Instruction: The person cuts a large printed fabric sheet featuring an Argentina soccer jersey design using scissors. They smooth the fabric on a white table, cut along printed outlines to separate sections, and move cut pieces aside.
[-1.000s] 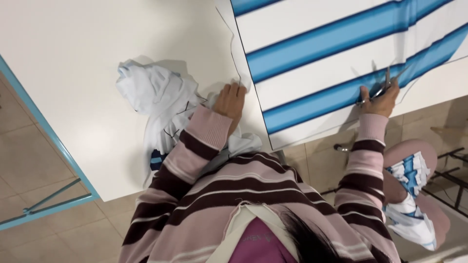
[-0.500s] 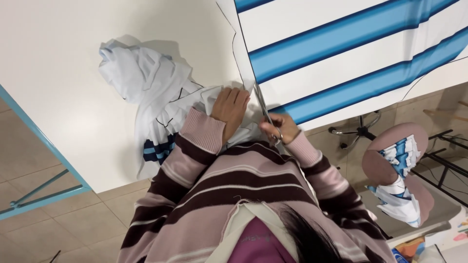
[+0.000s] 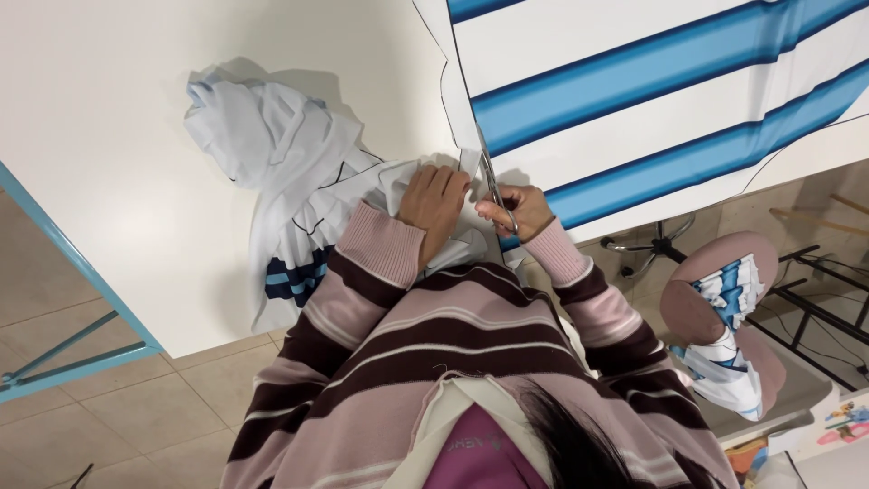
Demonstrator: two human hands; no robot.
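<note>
- Two hands are shown: a left hand point(image 3: 434, 201) and a right hand point(image 3: 518, 210).
- One pair of scissors point(image 3: 491, 186) is held.
- One blue-striped cloth point(image 3: 652, 91) is spread.
- One crumpled white cloth point(image 3: 281, 154) is seen.
- One white table point(image 3: 109, 136) is counted.
- One pink stool point(image 3: 715, 308) is visible.

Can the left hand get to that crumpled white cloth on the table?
Probably yes. The left hand already presses flat on the edge of the crumpled white cloth, and nothing lies between it and the bunched part.
</note>
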